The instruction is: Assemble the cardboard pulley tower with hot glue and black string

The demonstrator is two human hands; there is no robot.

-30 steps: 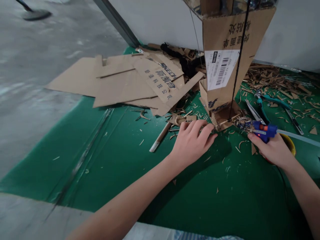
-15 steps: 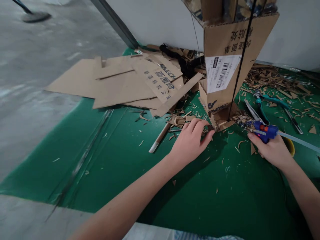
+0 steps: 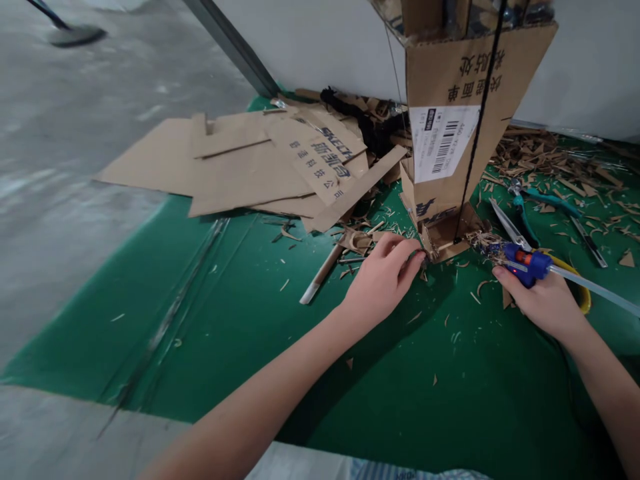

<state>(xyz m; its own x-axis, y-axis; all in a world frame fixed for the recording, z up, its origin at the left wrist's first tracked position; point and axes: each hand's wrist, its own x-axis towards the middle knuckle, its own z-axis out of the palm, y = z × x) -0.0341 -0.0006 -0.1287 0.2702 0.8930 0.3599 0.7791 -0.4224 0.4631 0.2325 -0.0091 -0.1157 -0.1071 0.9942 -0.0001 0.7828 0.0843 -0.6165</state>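
Observation:
My right hand (image 3: 547,300) is closed around a blue hot glue gun (image 3: 537,265), with a clear glue stick (image 3: 595,287) out of its back end. Its nozzle, matted with cardboard scraps, points left at the foot of a tall cardboard structure (image 3: 443,77). At the left corner of that foot, my left hand (image 3: 383,277) pinches thumb and fingers together; a small dark bit shows at the fingertips, too small to name. A black cord (image 3: 474,143) runs down the structure's front into its open cardboard base (image 3: 445,237).
Flat cardboard sheets (image 3: 245,173) lie at left on the green mat (image 3: 240,320). Scissors (image 3: 510,227), teal-handled pliers (image 3: 523,207), a slim knife (image 3: 590,243) and a yellow tape roll (image 3: 584,300) are at right. Cardboard shavings (image 3: 540,157) pile along the white wall.
My left thumb and fingers have drawn closer together at the base corner. The glue gun has shifted slightly left, and more of the yellow roll shows.

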